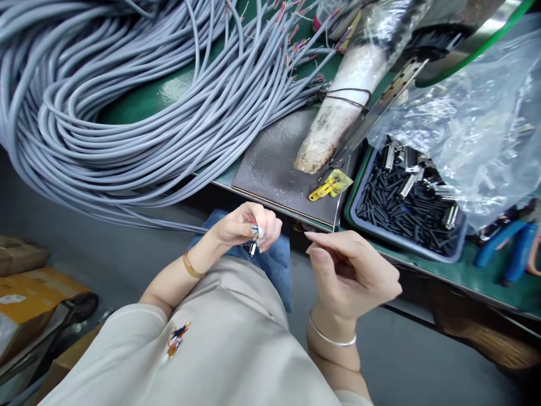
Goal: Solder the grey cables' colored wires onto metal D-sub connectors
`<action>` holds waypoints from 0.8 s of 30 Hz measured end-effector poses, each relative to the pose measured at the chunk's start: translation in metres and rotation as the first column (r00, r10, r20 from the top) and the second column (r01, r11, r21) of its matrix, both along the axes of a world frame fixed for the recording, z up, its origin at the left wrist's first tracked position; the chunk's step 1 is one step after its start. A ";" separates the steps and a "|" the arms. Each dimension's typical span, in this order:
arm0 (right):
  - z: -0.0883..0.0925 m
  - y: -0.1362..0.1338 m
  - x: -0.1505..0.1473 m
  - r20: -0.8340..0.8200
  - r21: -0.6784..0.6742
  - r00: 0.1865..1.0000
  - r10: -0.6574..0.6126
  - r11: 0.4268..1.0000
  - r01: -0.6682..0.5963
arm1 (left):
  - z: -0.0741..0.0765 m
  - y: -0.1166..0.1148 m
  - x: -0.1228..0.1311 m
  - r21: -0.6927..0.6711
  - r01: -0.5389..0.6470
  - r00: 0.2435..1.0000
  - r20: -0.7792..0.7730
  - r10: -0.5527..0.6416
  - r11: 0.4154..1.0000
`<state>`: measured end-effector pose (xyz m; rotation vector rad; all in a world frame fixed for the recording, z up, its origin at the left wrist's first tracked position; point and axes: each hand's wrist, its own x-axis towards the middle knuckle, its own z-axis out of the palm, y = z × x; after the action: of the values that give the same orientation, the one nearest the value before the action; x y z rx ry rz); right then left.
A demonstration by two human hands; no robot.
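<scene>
Close to my body, my left hand [253,225] is closed round the stripped end of a grey cable [186,226]. Thin coloured wires [254,227] show between its fingers, and a small metal-and-black connector [252,248] pokes out below them. My right hand [355,273] is raised off the table's front edge, thumb and forefinger brought together in a pinch. A thin silvery strand [336,217] runs down to this hand from the bench; whether the fingertips grip it I cannot make out. The two hands are apart.
A large bundle of grey cables [169,135] covers the bench's left. A dark board [274,163] carries a white wrapped roll [333,124] and a yellow tool [323,189]. On the right are a bin [459,248] of black sleeves and connectors, plastic bags [477,129] and blue-handled pliers [518,254].
</scene>
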<state>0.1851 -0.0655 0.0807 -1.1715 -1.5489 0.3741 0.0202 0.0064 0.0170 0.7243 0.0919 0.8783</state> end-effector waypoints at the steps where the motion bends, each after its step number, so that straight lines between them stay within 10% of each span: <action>1: 0.001 0.000 -0.001 0.016 0.006 1.000 0.012 1.000 -0.012 | 0.001 0.000 0.000 0.010 -0.004 1.000 0.001 0.004 1.000; 24: -0.006 0.013 -0.007 -0.102 -0.343 0.986 -0.129 0.935 0.086 | 0.040 -0.016 0.016 0.002 -0.324 0.837 -0.466 0.287 0.946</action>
<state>0.1782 -0.0530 0.0746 -1.4633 -1.3382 0.6462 0.0365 -0.0094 0.0566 0.8494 0.6827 0.9851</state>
